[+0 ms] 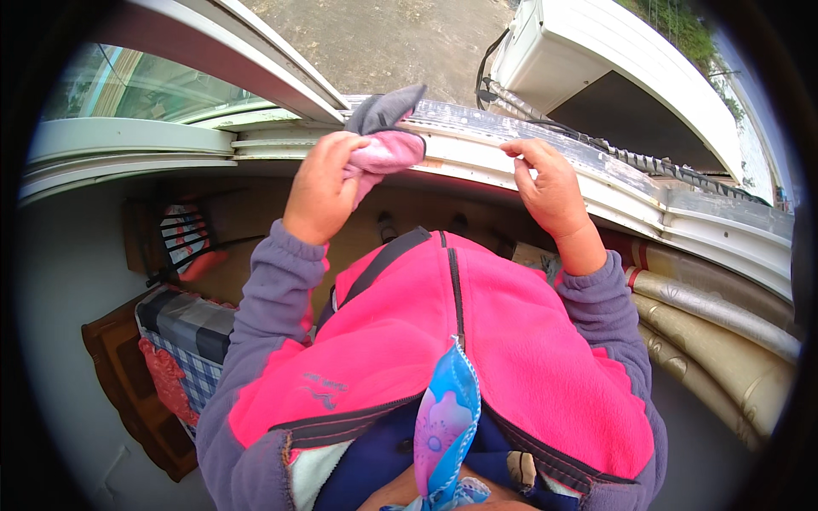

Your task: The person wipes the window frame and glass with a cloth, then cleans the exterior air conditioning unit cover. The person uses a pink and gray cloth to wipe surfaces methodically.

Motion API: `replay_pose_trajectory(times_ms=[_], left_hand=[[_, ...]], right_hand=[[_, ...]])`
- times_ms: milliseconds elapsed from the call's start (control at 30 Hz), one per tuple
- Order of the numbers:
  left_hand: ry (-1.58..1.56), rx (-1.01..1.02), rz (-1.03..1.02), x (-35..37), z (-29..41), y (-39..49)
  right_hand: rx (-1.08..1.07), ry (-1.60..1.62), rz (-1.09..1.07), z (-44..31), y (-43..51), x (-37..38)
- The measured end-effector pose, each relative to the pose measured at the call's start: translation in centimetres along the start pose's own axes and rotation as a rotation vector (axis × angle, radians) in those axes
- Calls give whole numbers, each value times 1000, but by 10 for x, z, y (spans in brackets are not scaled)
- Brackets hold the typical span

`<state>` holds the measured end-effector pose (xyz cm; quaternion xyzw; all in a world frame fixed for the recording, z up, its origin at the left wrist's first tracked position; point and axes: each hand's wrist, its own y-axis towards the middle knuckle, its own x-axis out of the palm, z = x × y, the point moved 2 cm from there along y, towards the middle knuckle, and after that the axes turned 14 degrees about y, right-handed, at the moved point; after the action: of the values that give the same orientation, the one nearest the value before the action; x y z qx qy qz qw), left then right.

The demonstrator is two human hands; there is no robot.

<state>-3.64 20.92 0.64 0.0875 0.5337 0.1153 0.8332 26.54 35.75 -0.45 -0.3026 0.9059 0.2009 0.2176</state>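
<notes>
A pink and grey cloth is bunched in my left hand, pinched between thumb and fingers. Its grey part stands up over the white window sill track, and its pink part hangs below. My right hand is raised over the same sill, to the right of the cloth. Its fingers are curled, with thumb and forefinger a little apart, and nothing shows between them.
A sliding window sash stands at the left. Outside, a white air-conditioner unit and wrapped pipes lie beyond the sill. Gold curtains hang at the right. A wooden bed end and a black rack are at the left.
</notes>
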Motion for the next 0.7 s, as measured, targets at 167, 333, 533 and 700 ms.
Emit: replay_pose_trajectory(times_ms=[167, 333, 533, 700], left_hand=[[168, -87, -122, 38, 10, 28], [239, -86, -379, 59, 16, 66], [36, -54, -563, 78, 39, 84], [-42, -77, -572, 67, 36, 76]], right_hand=[[-67, -250, -230, 11, 22, 29], [-20, -192, -305, 12, 30, 59], [-51, 45, -115, 15, 37, 57], [-58, 49, -191, 17, 37, 49]])
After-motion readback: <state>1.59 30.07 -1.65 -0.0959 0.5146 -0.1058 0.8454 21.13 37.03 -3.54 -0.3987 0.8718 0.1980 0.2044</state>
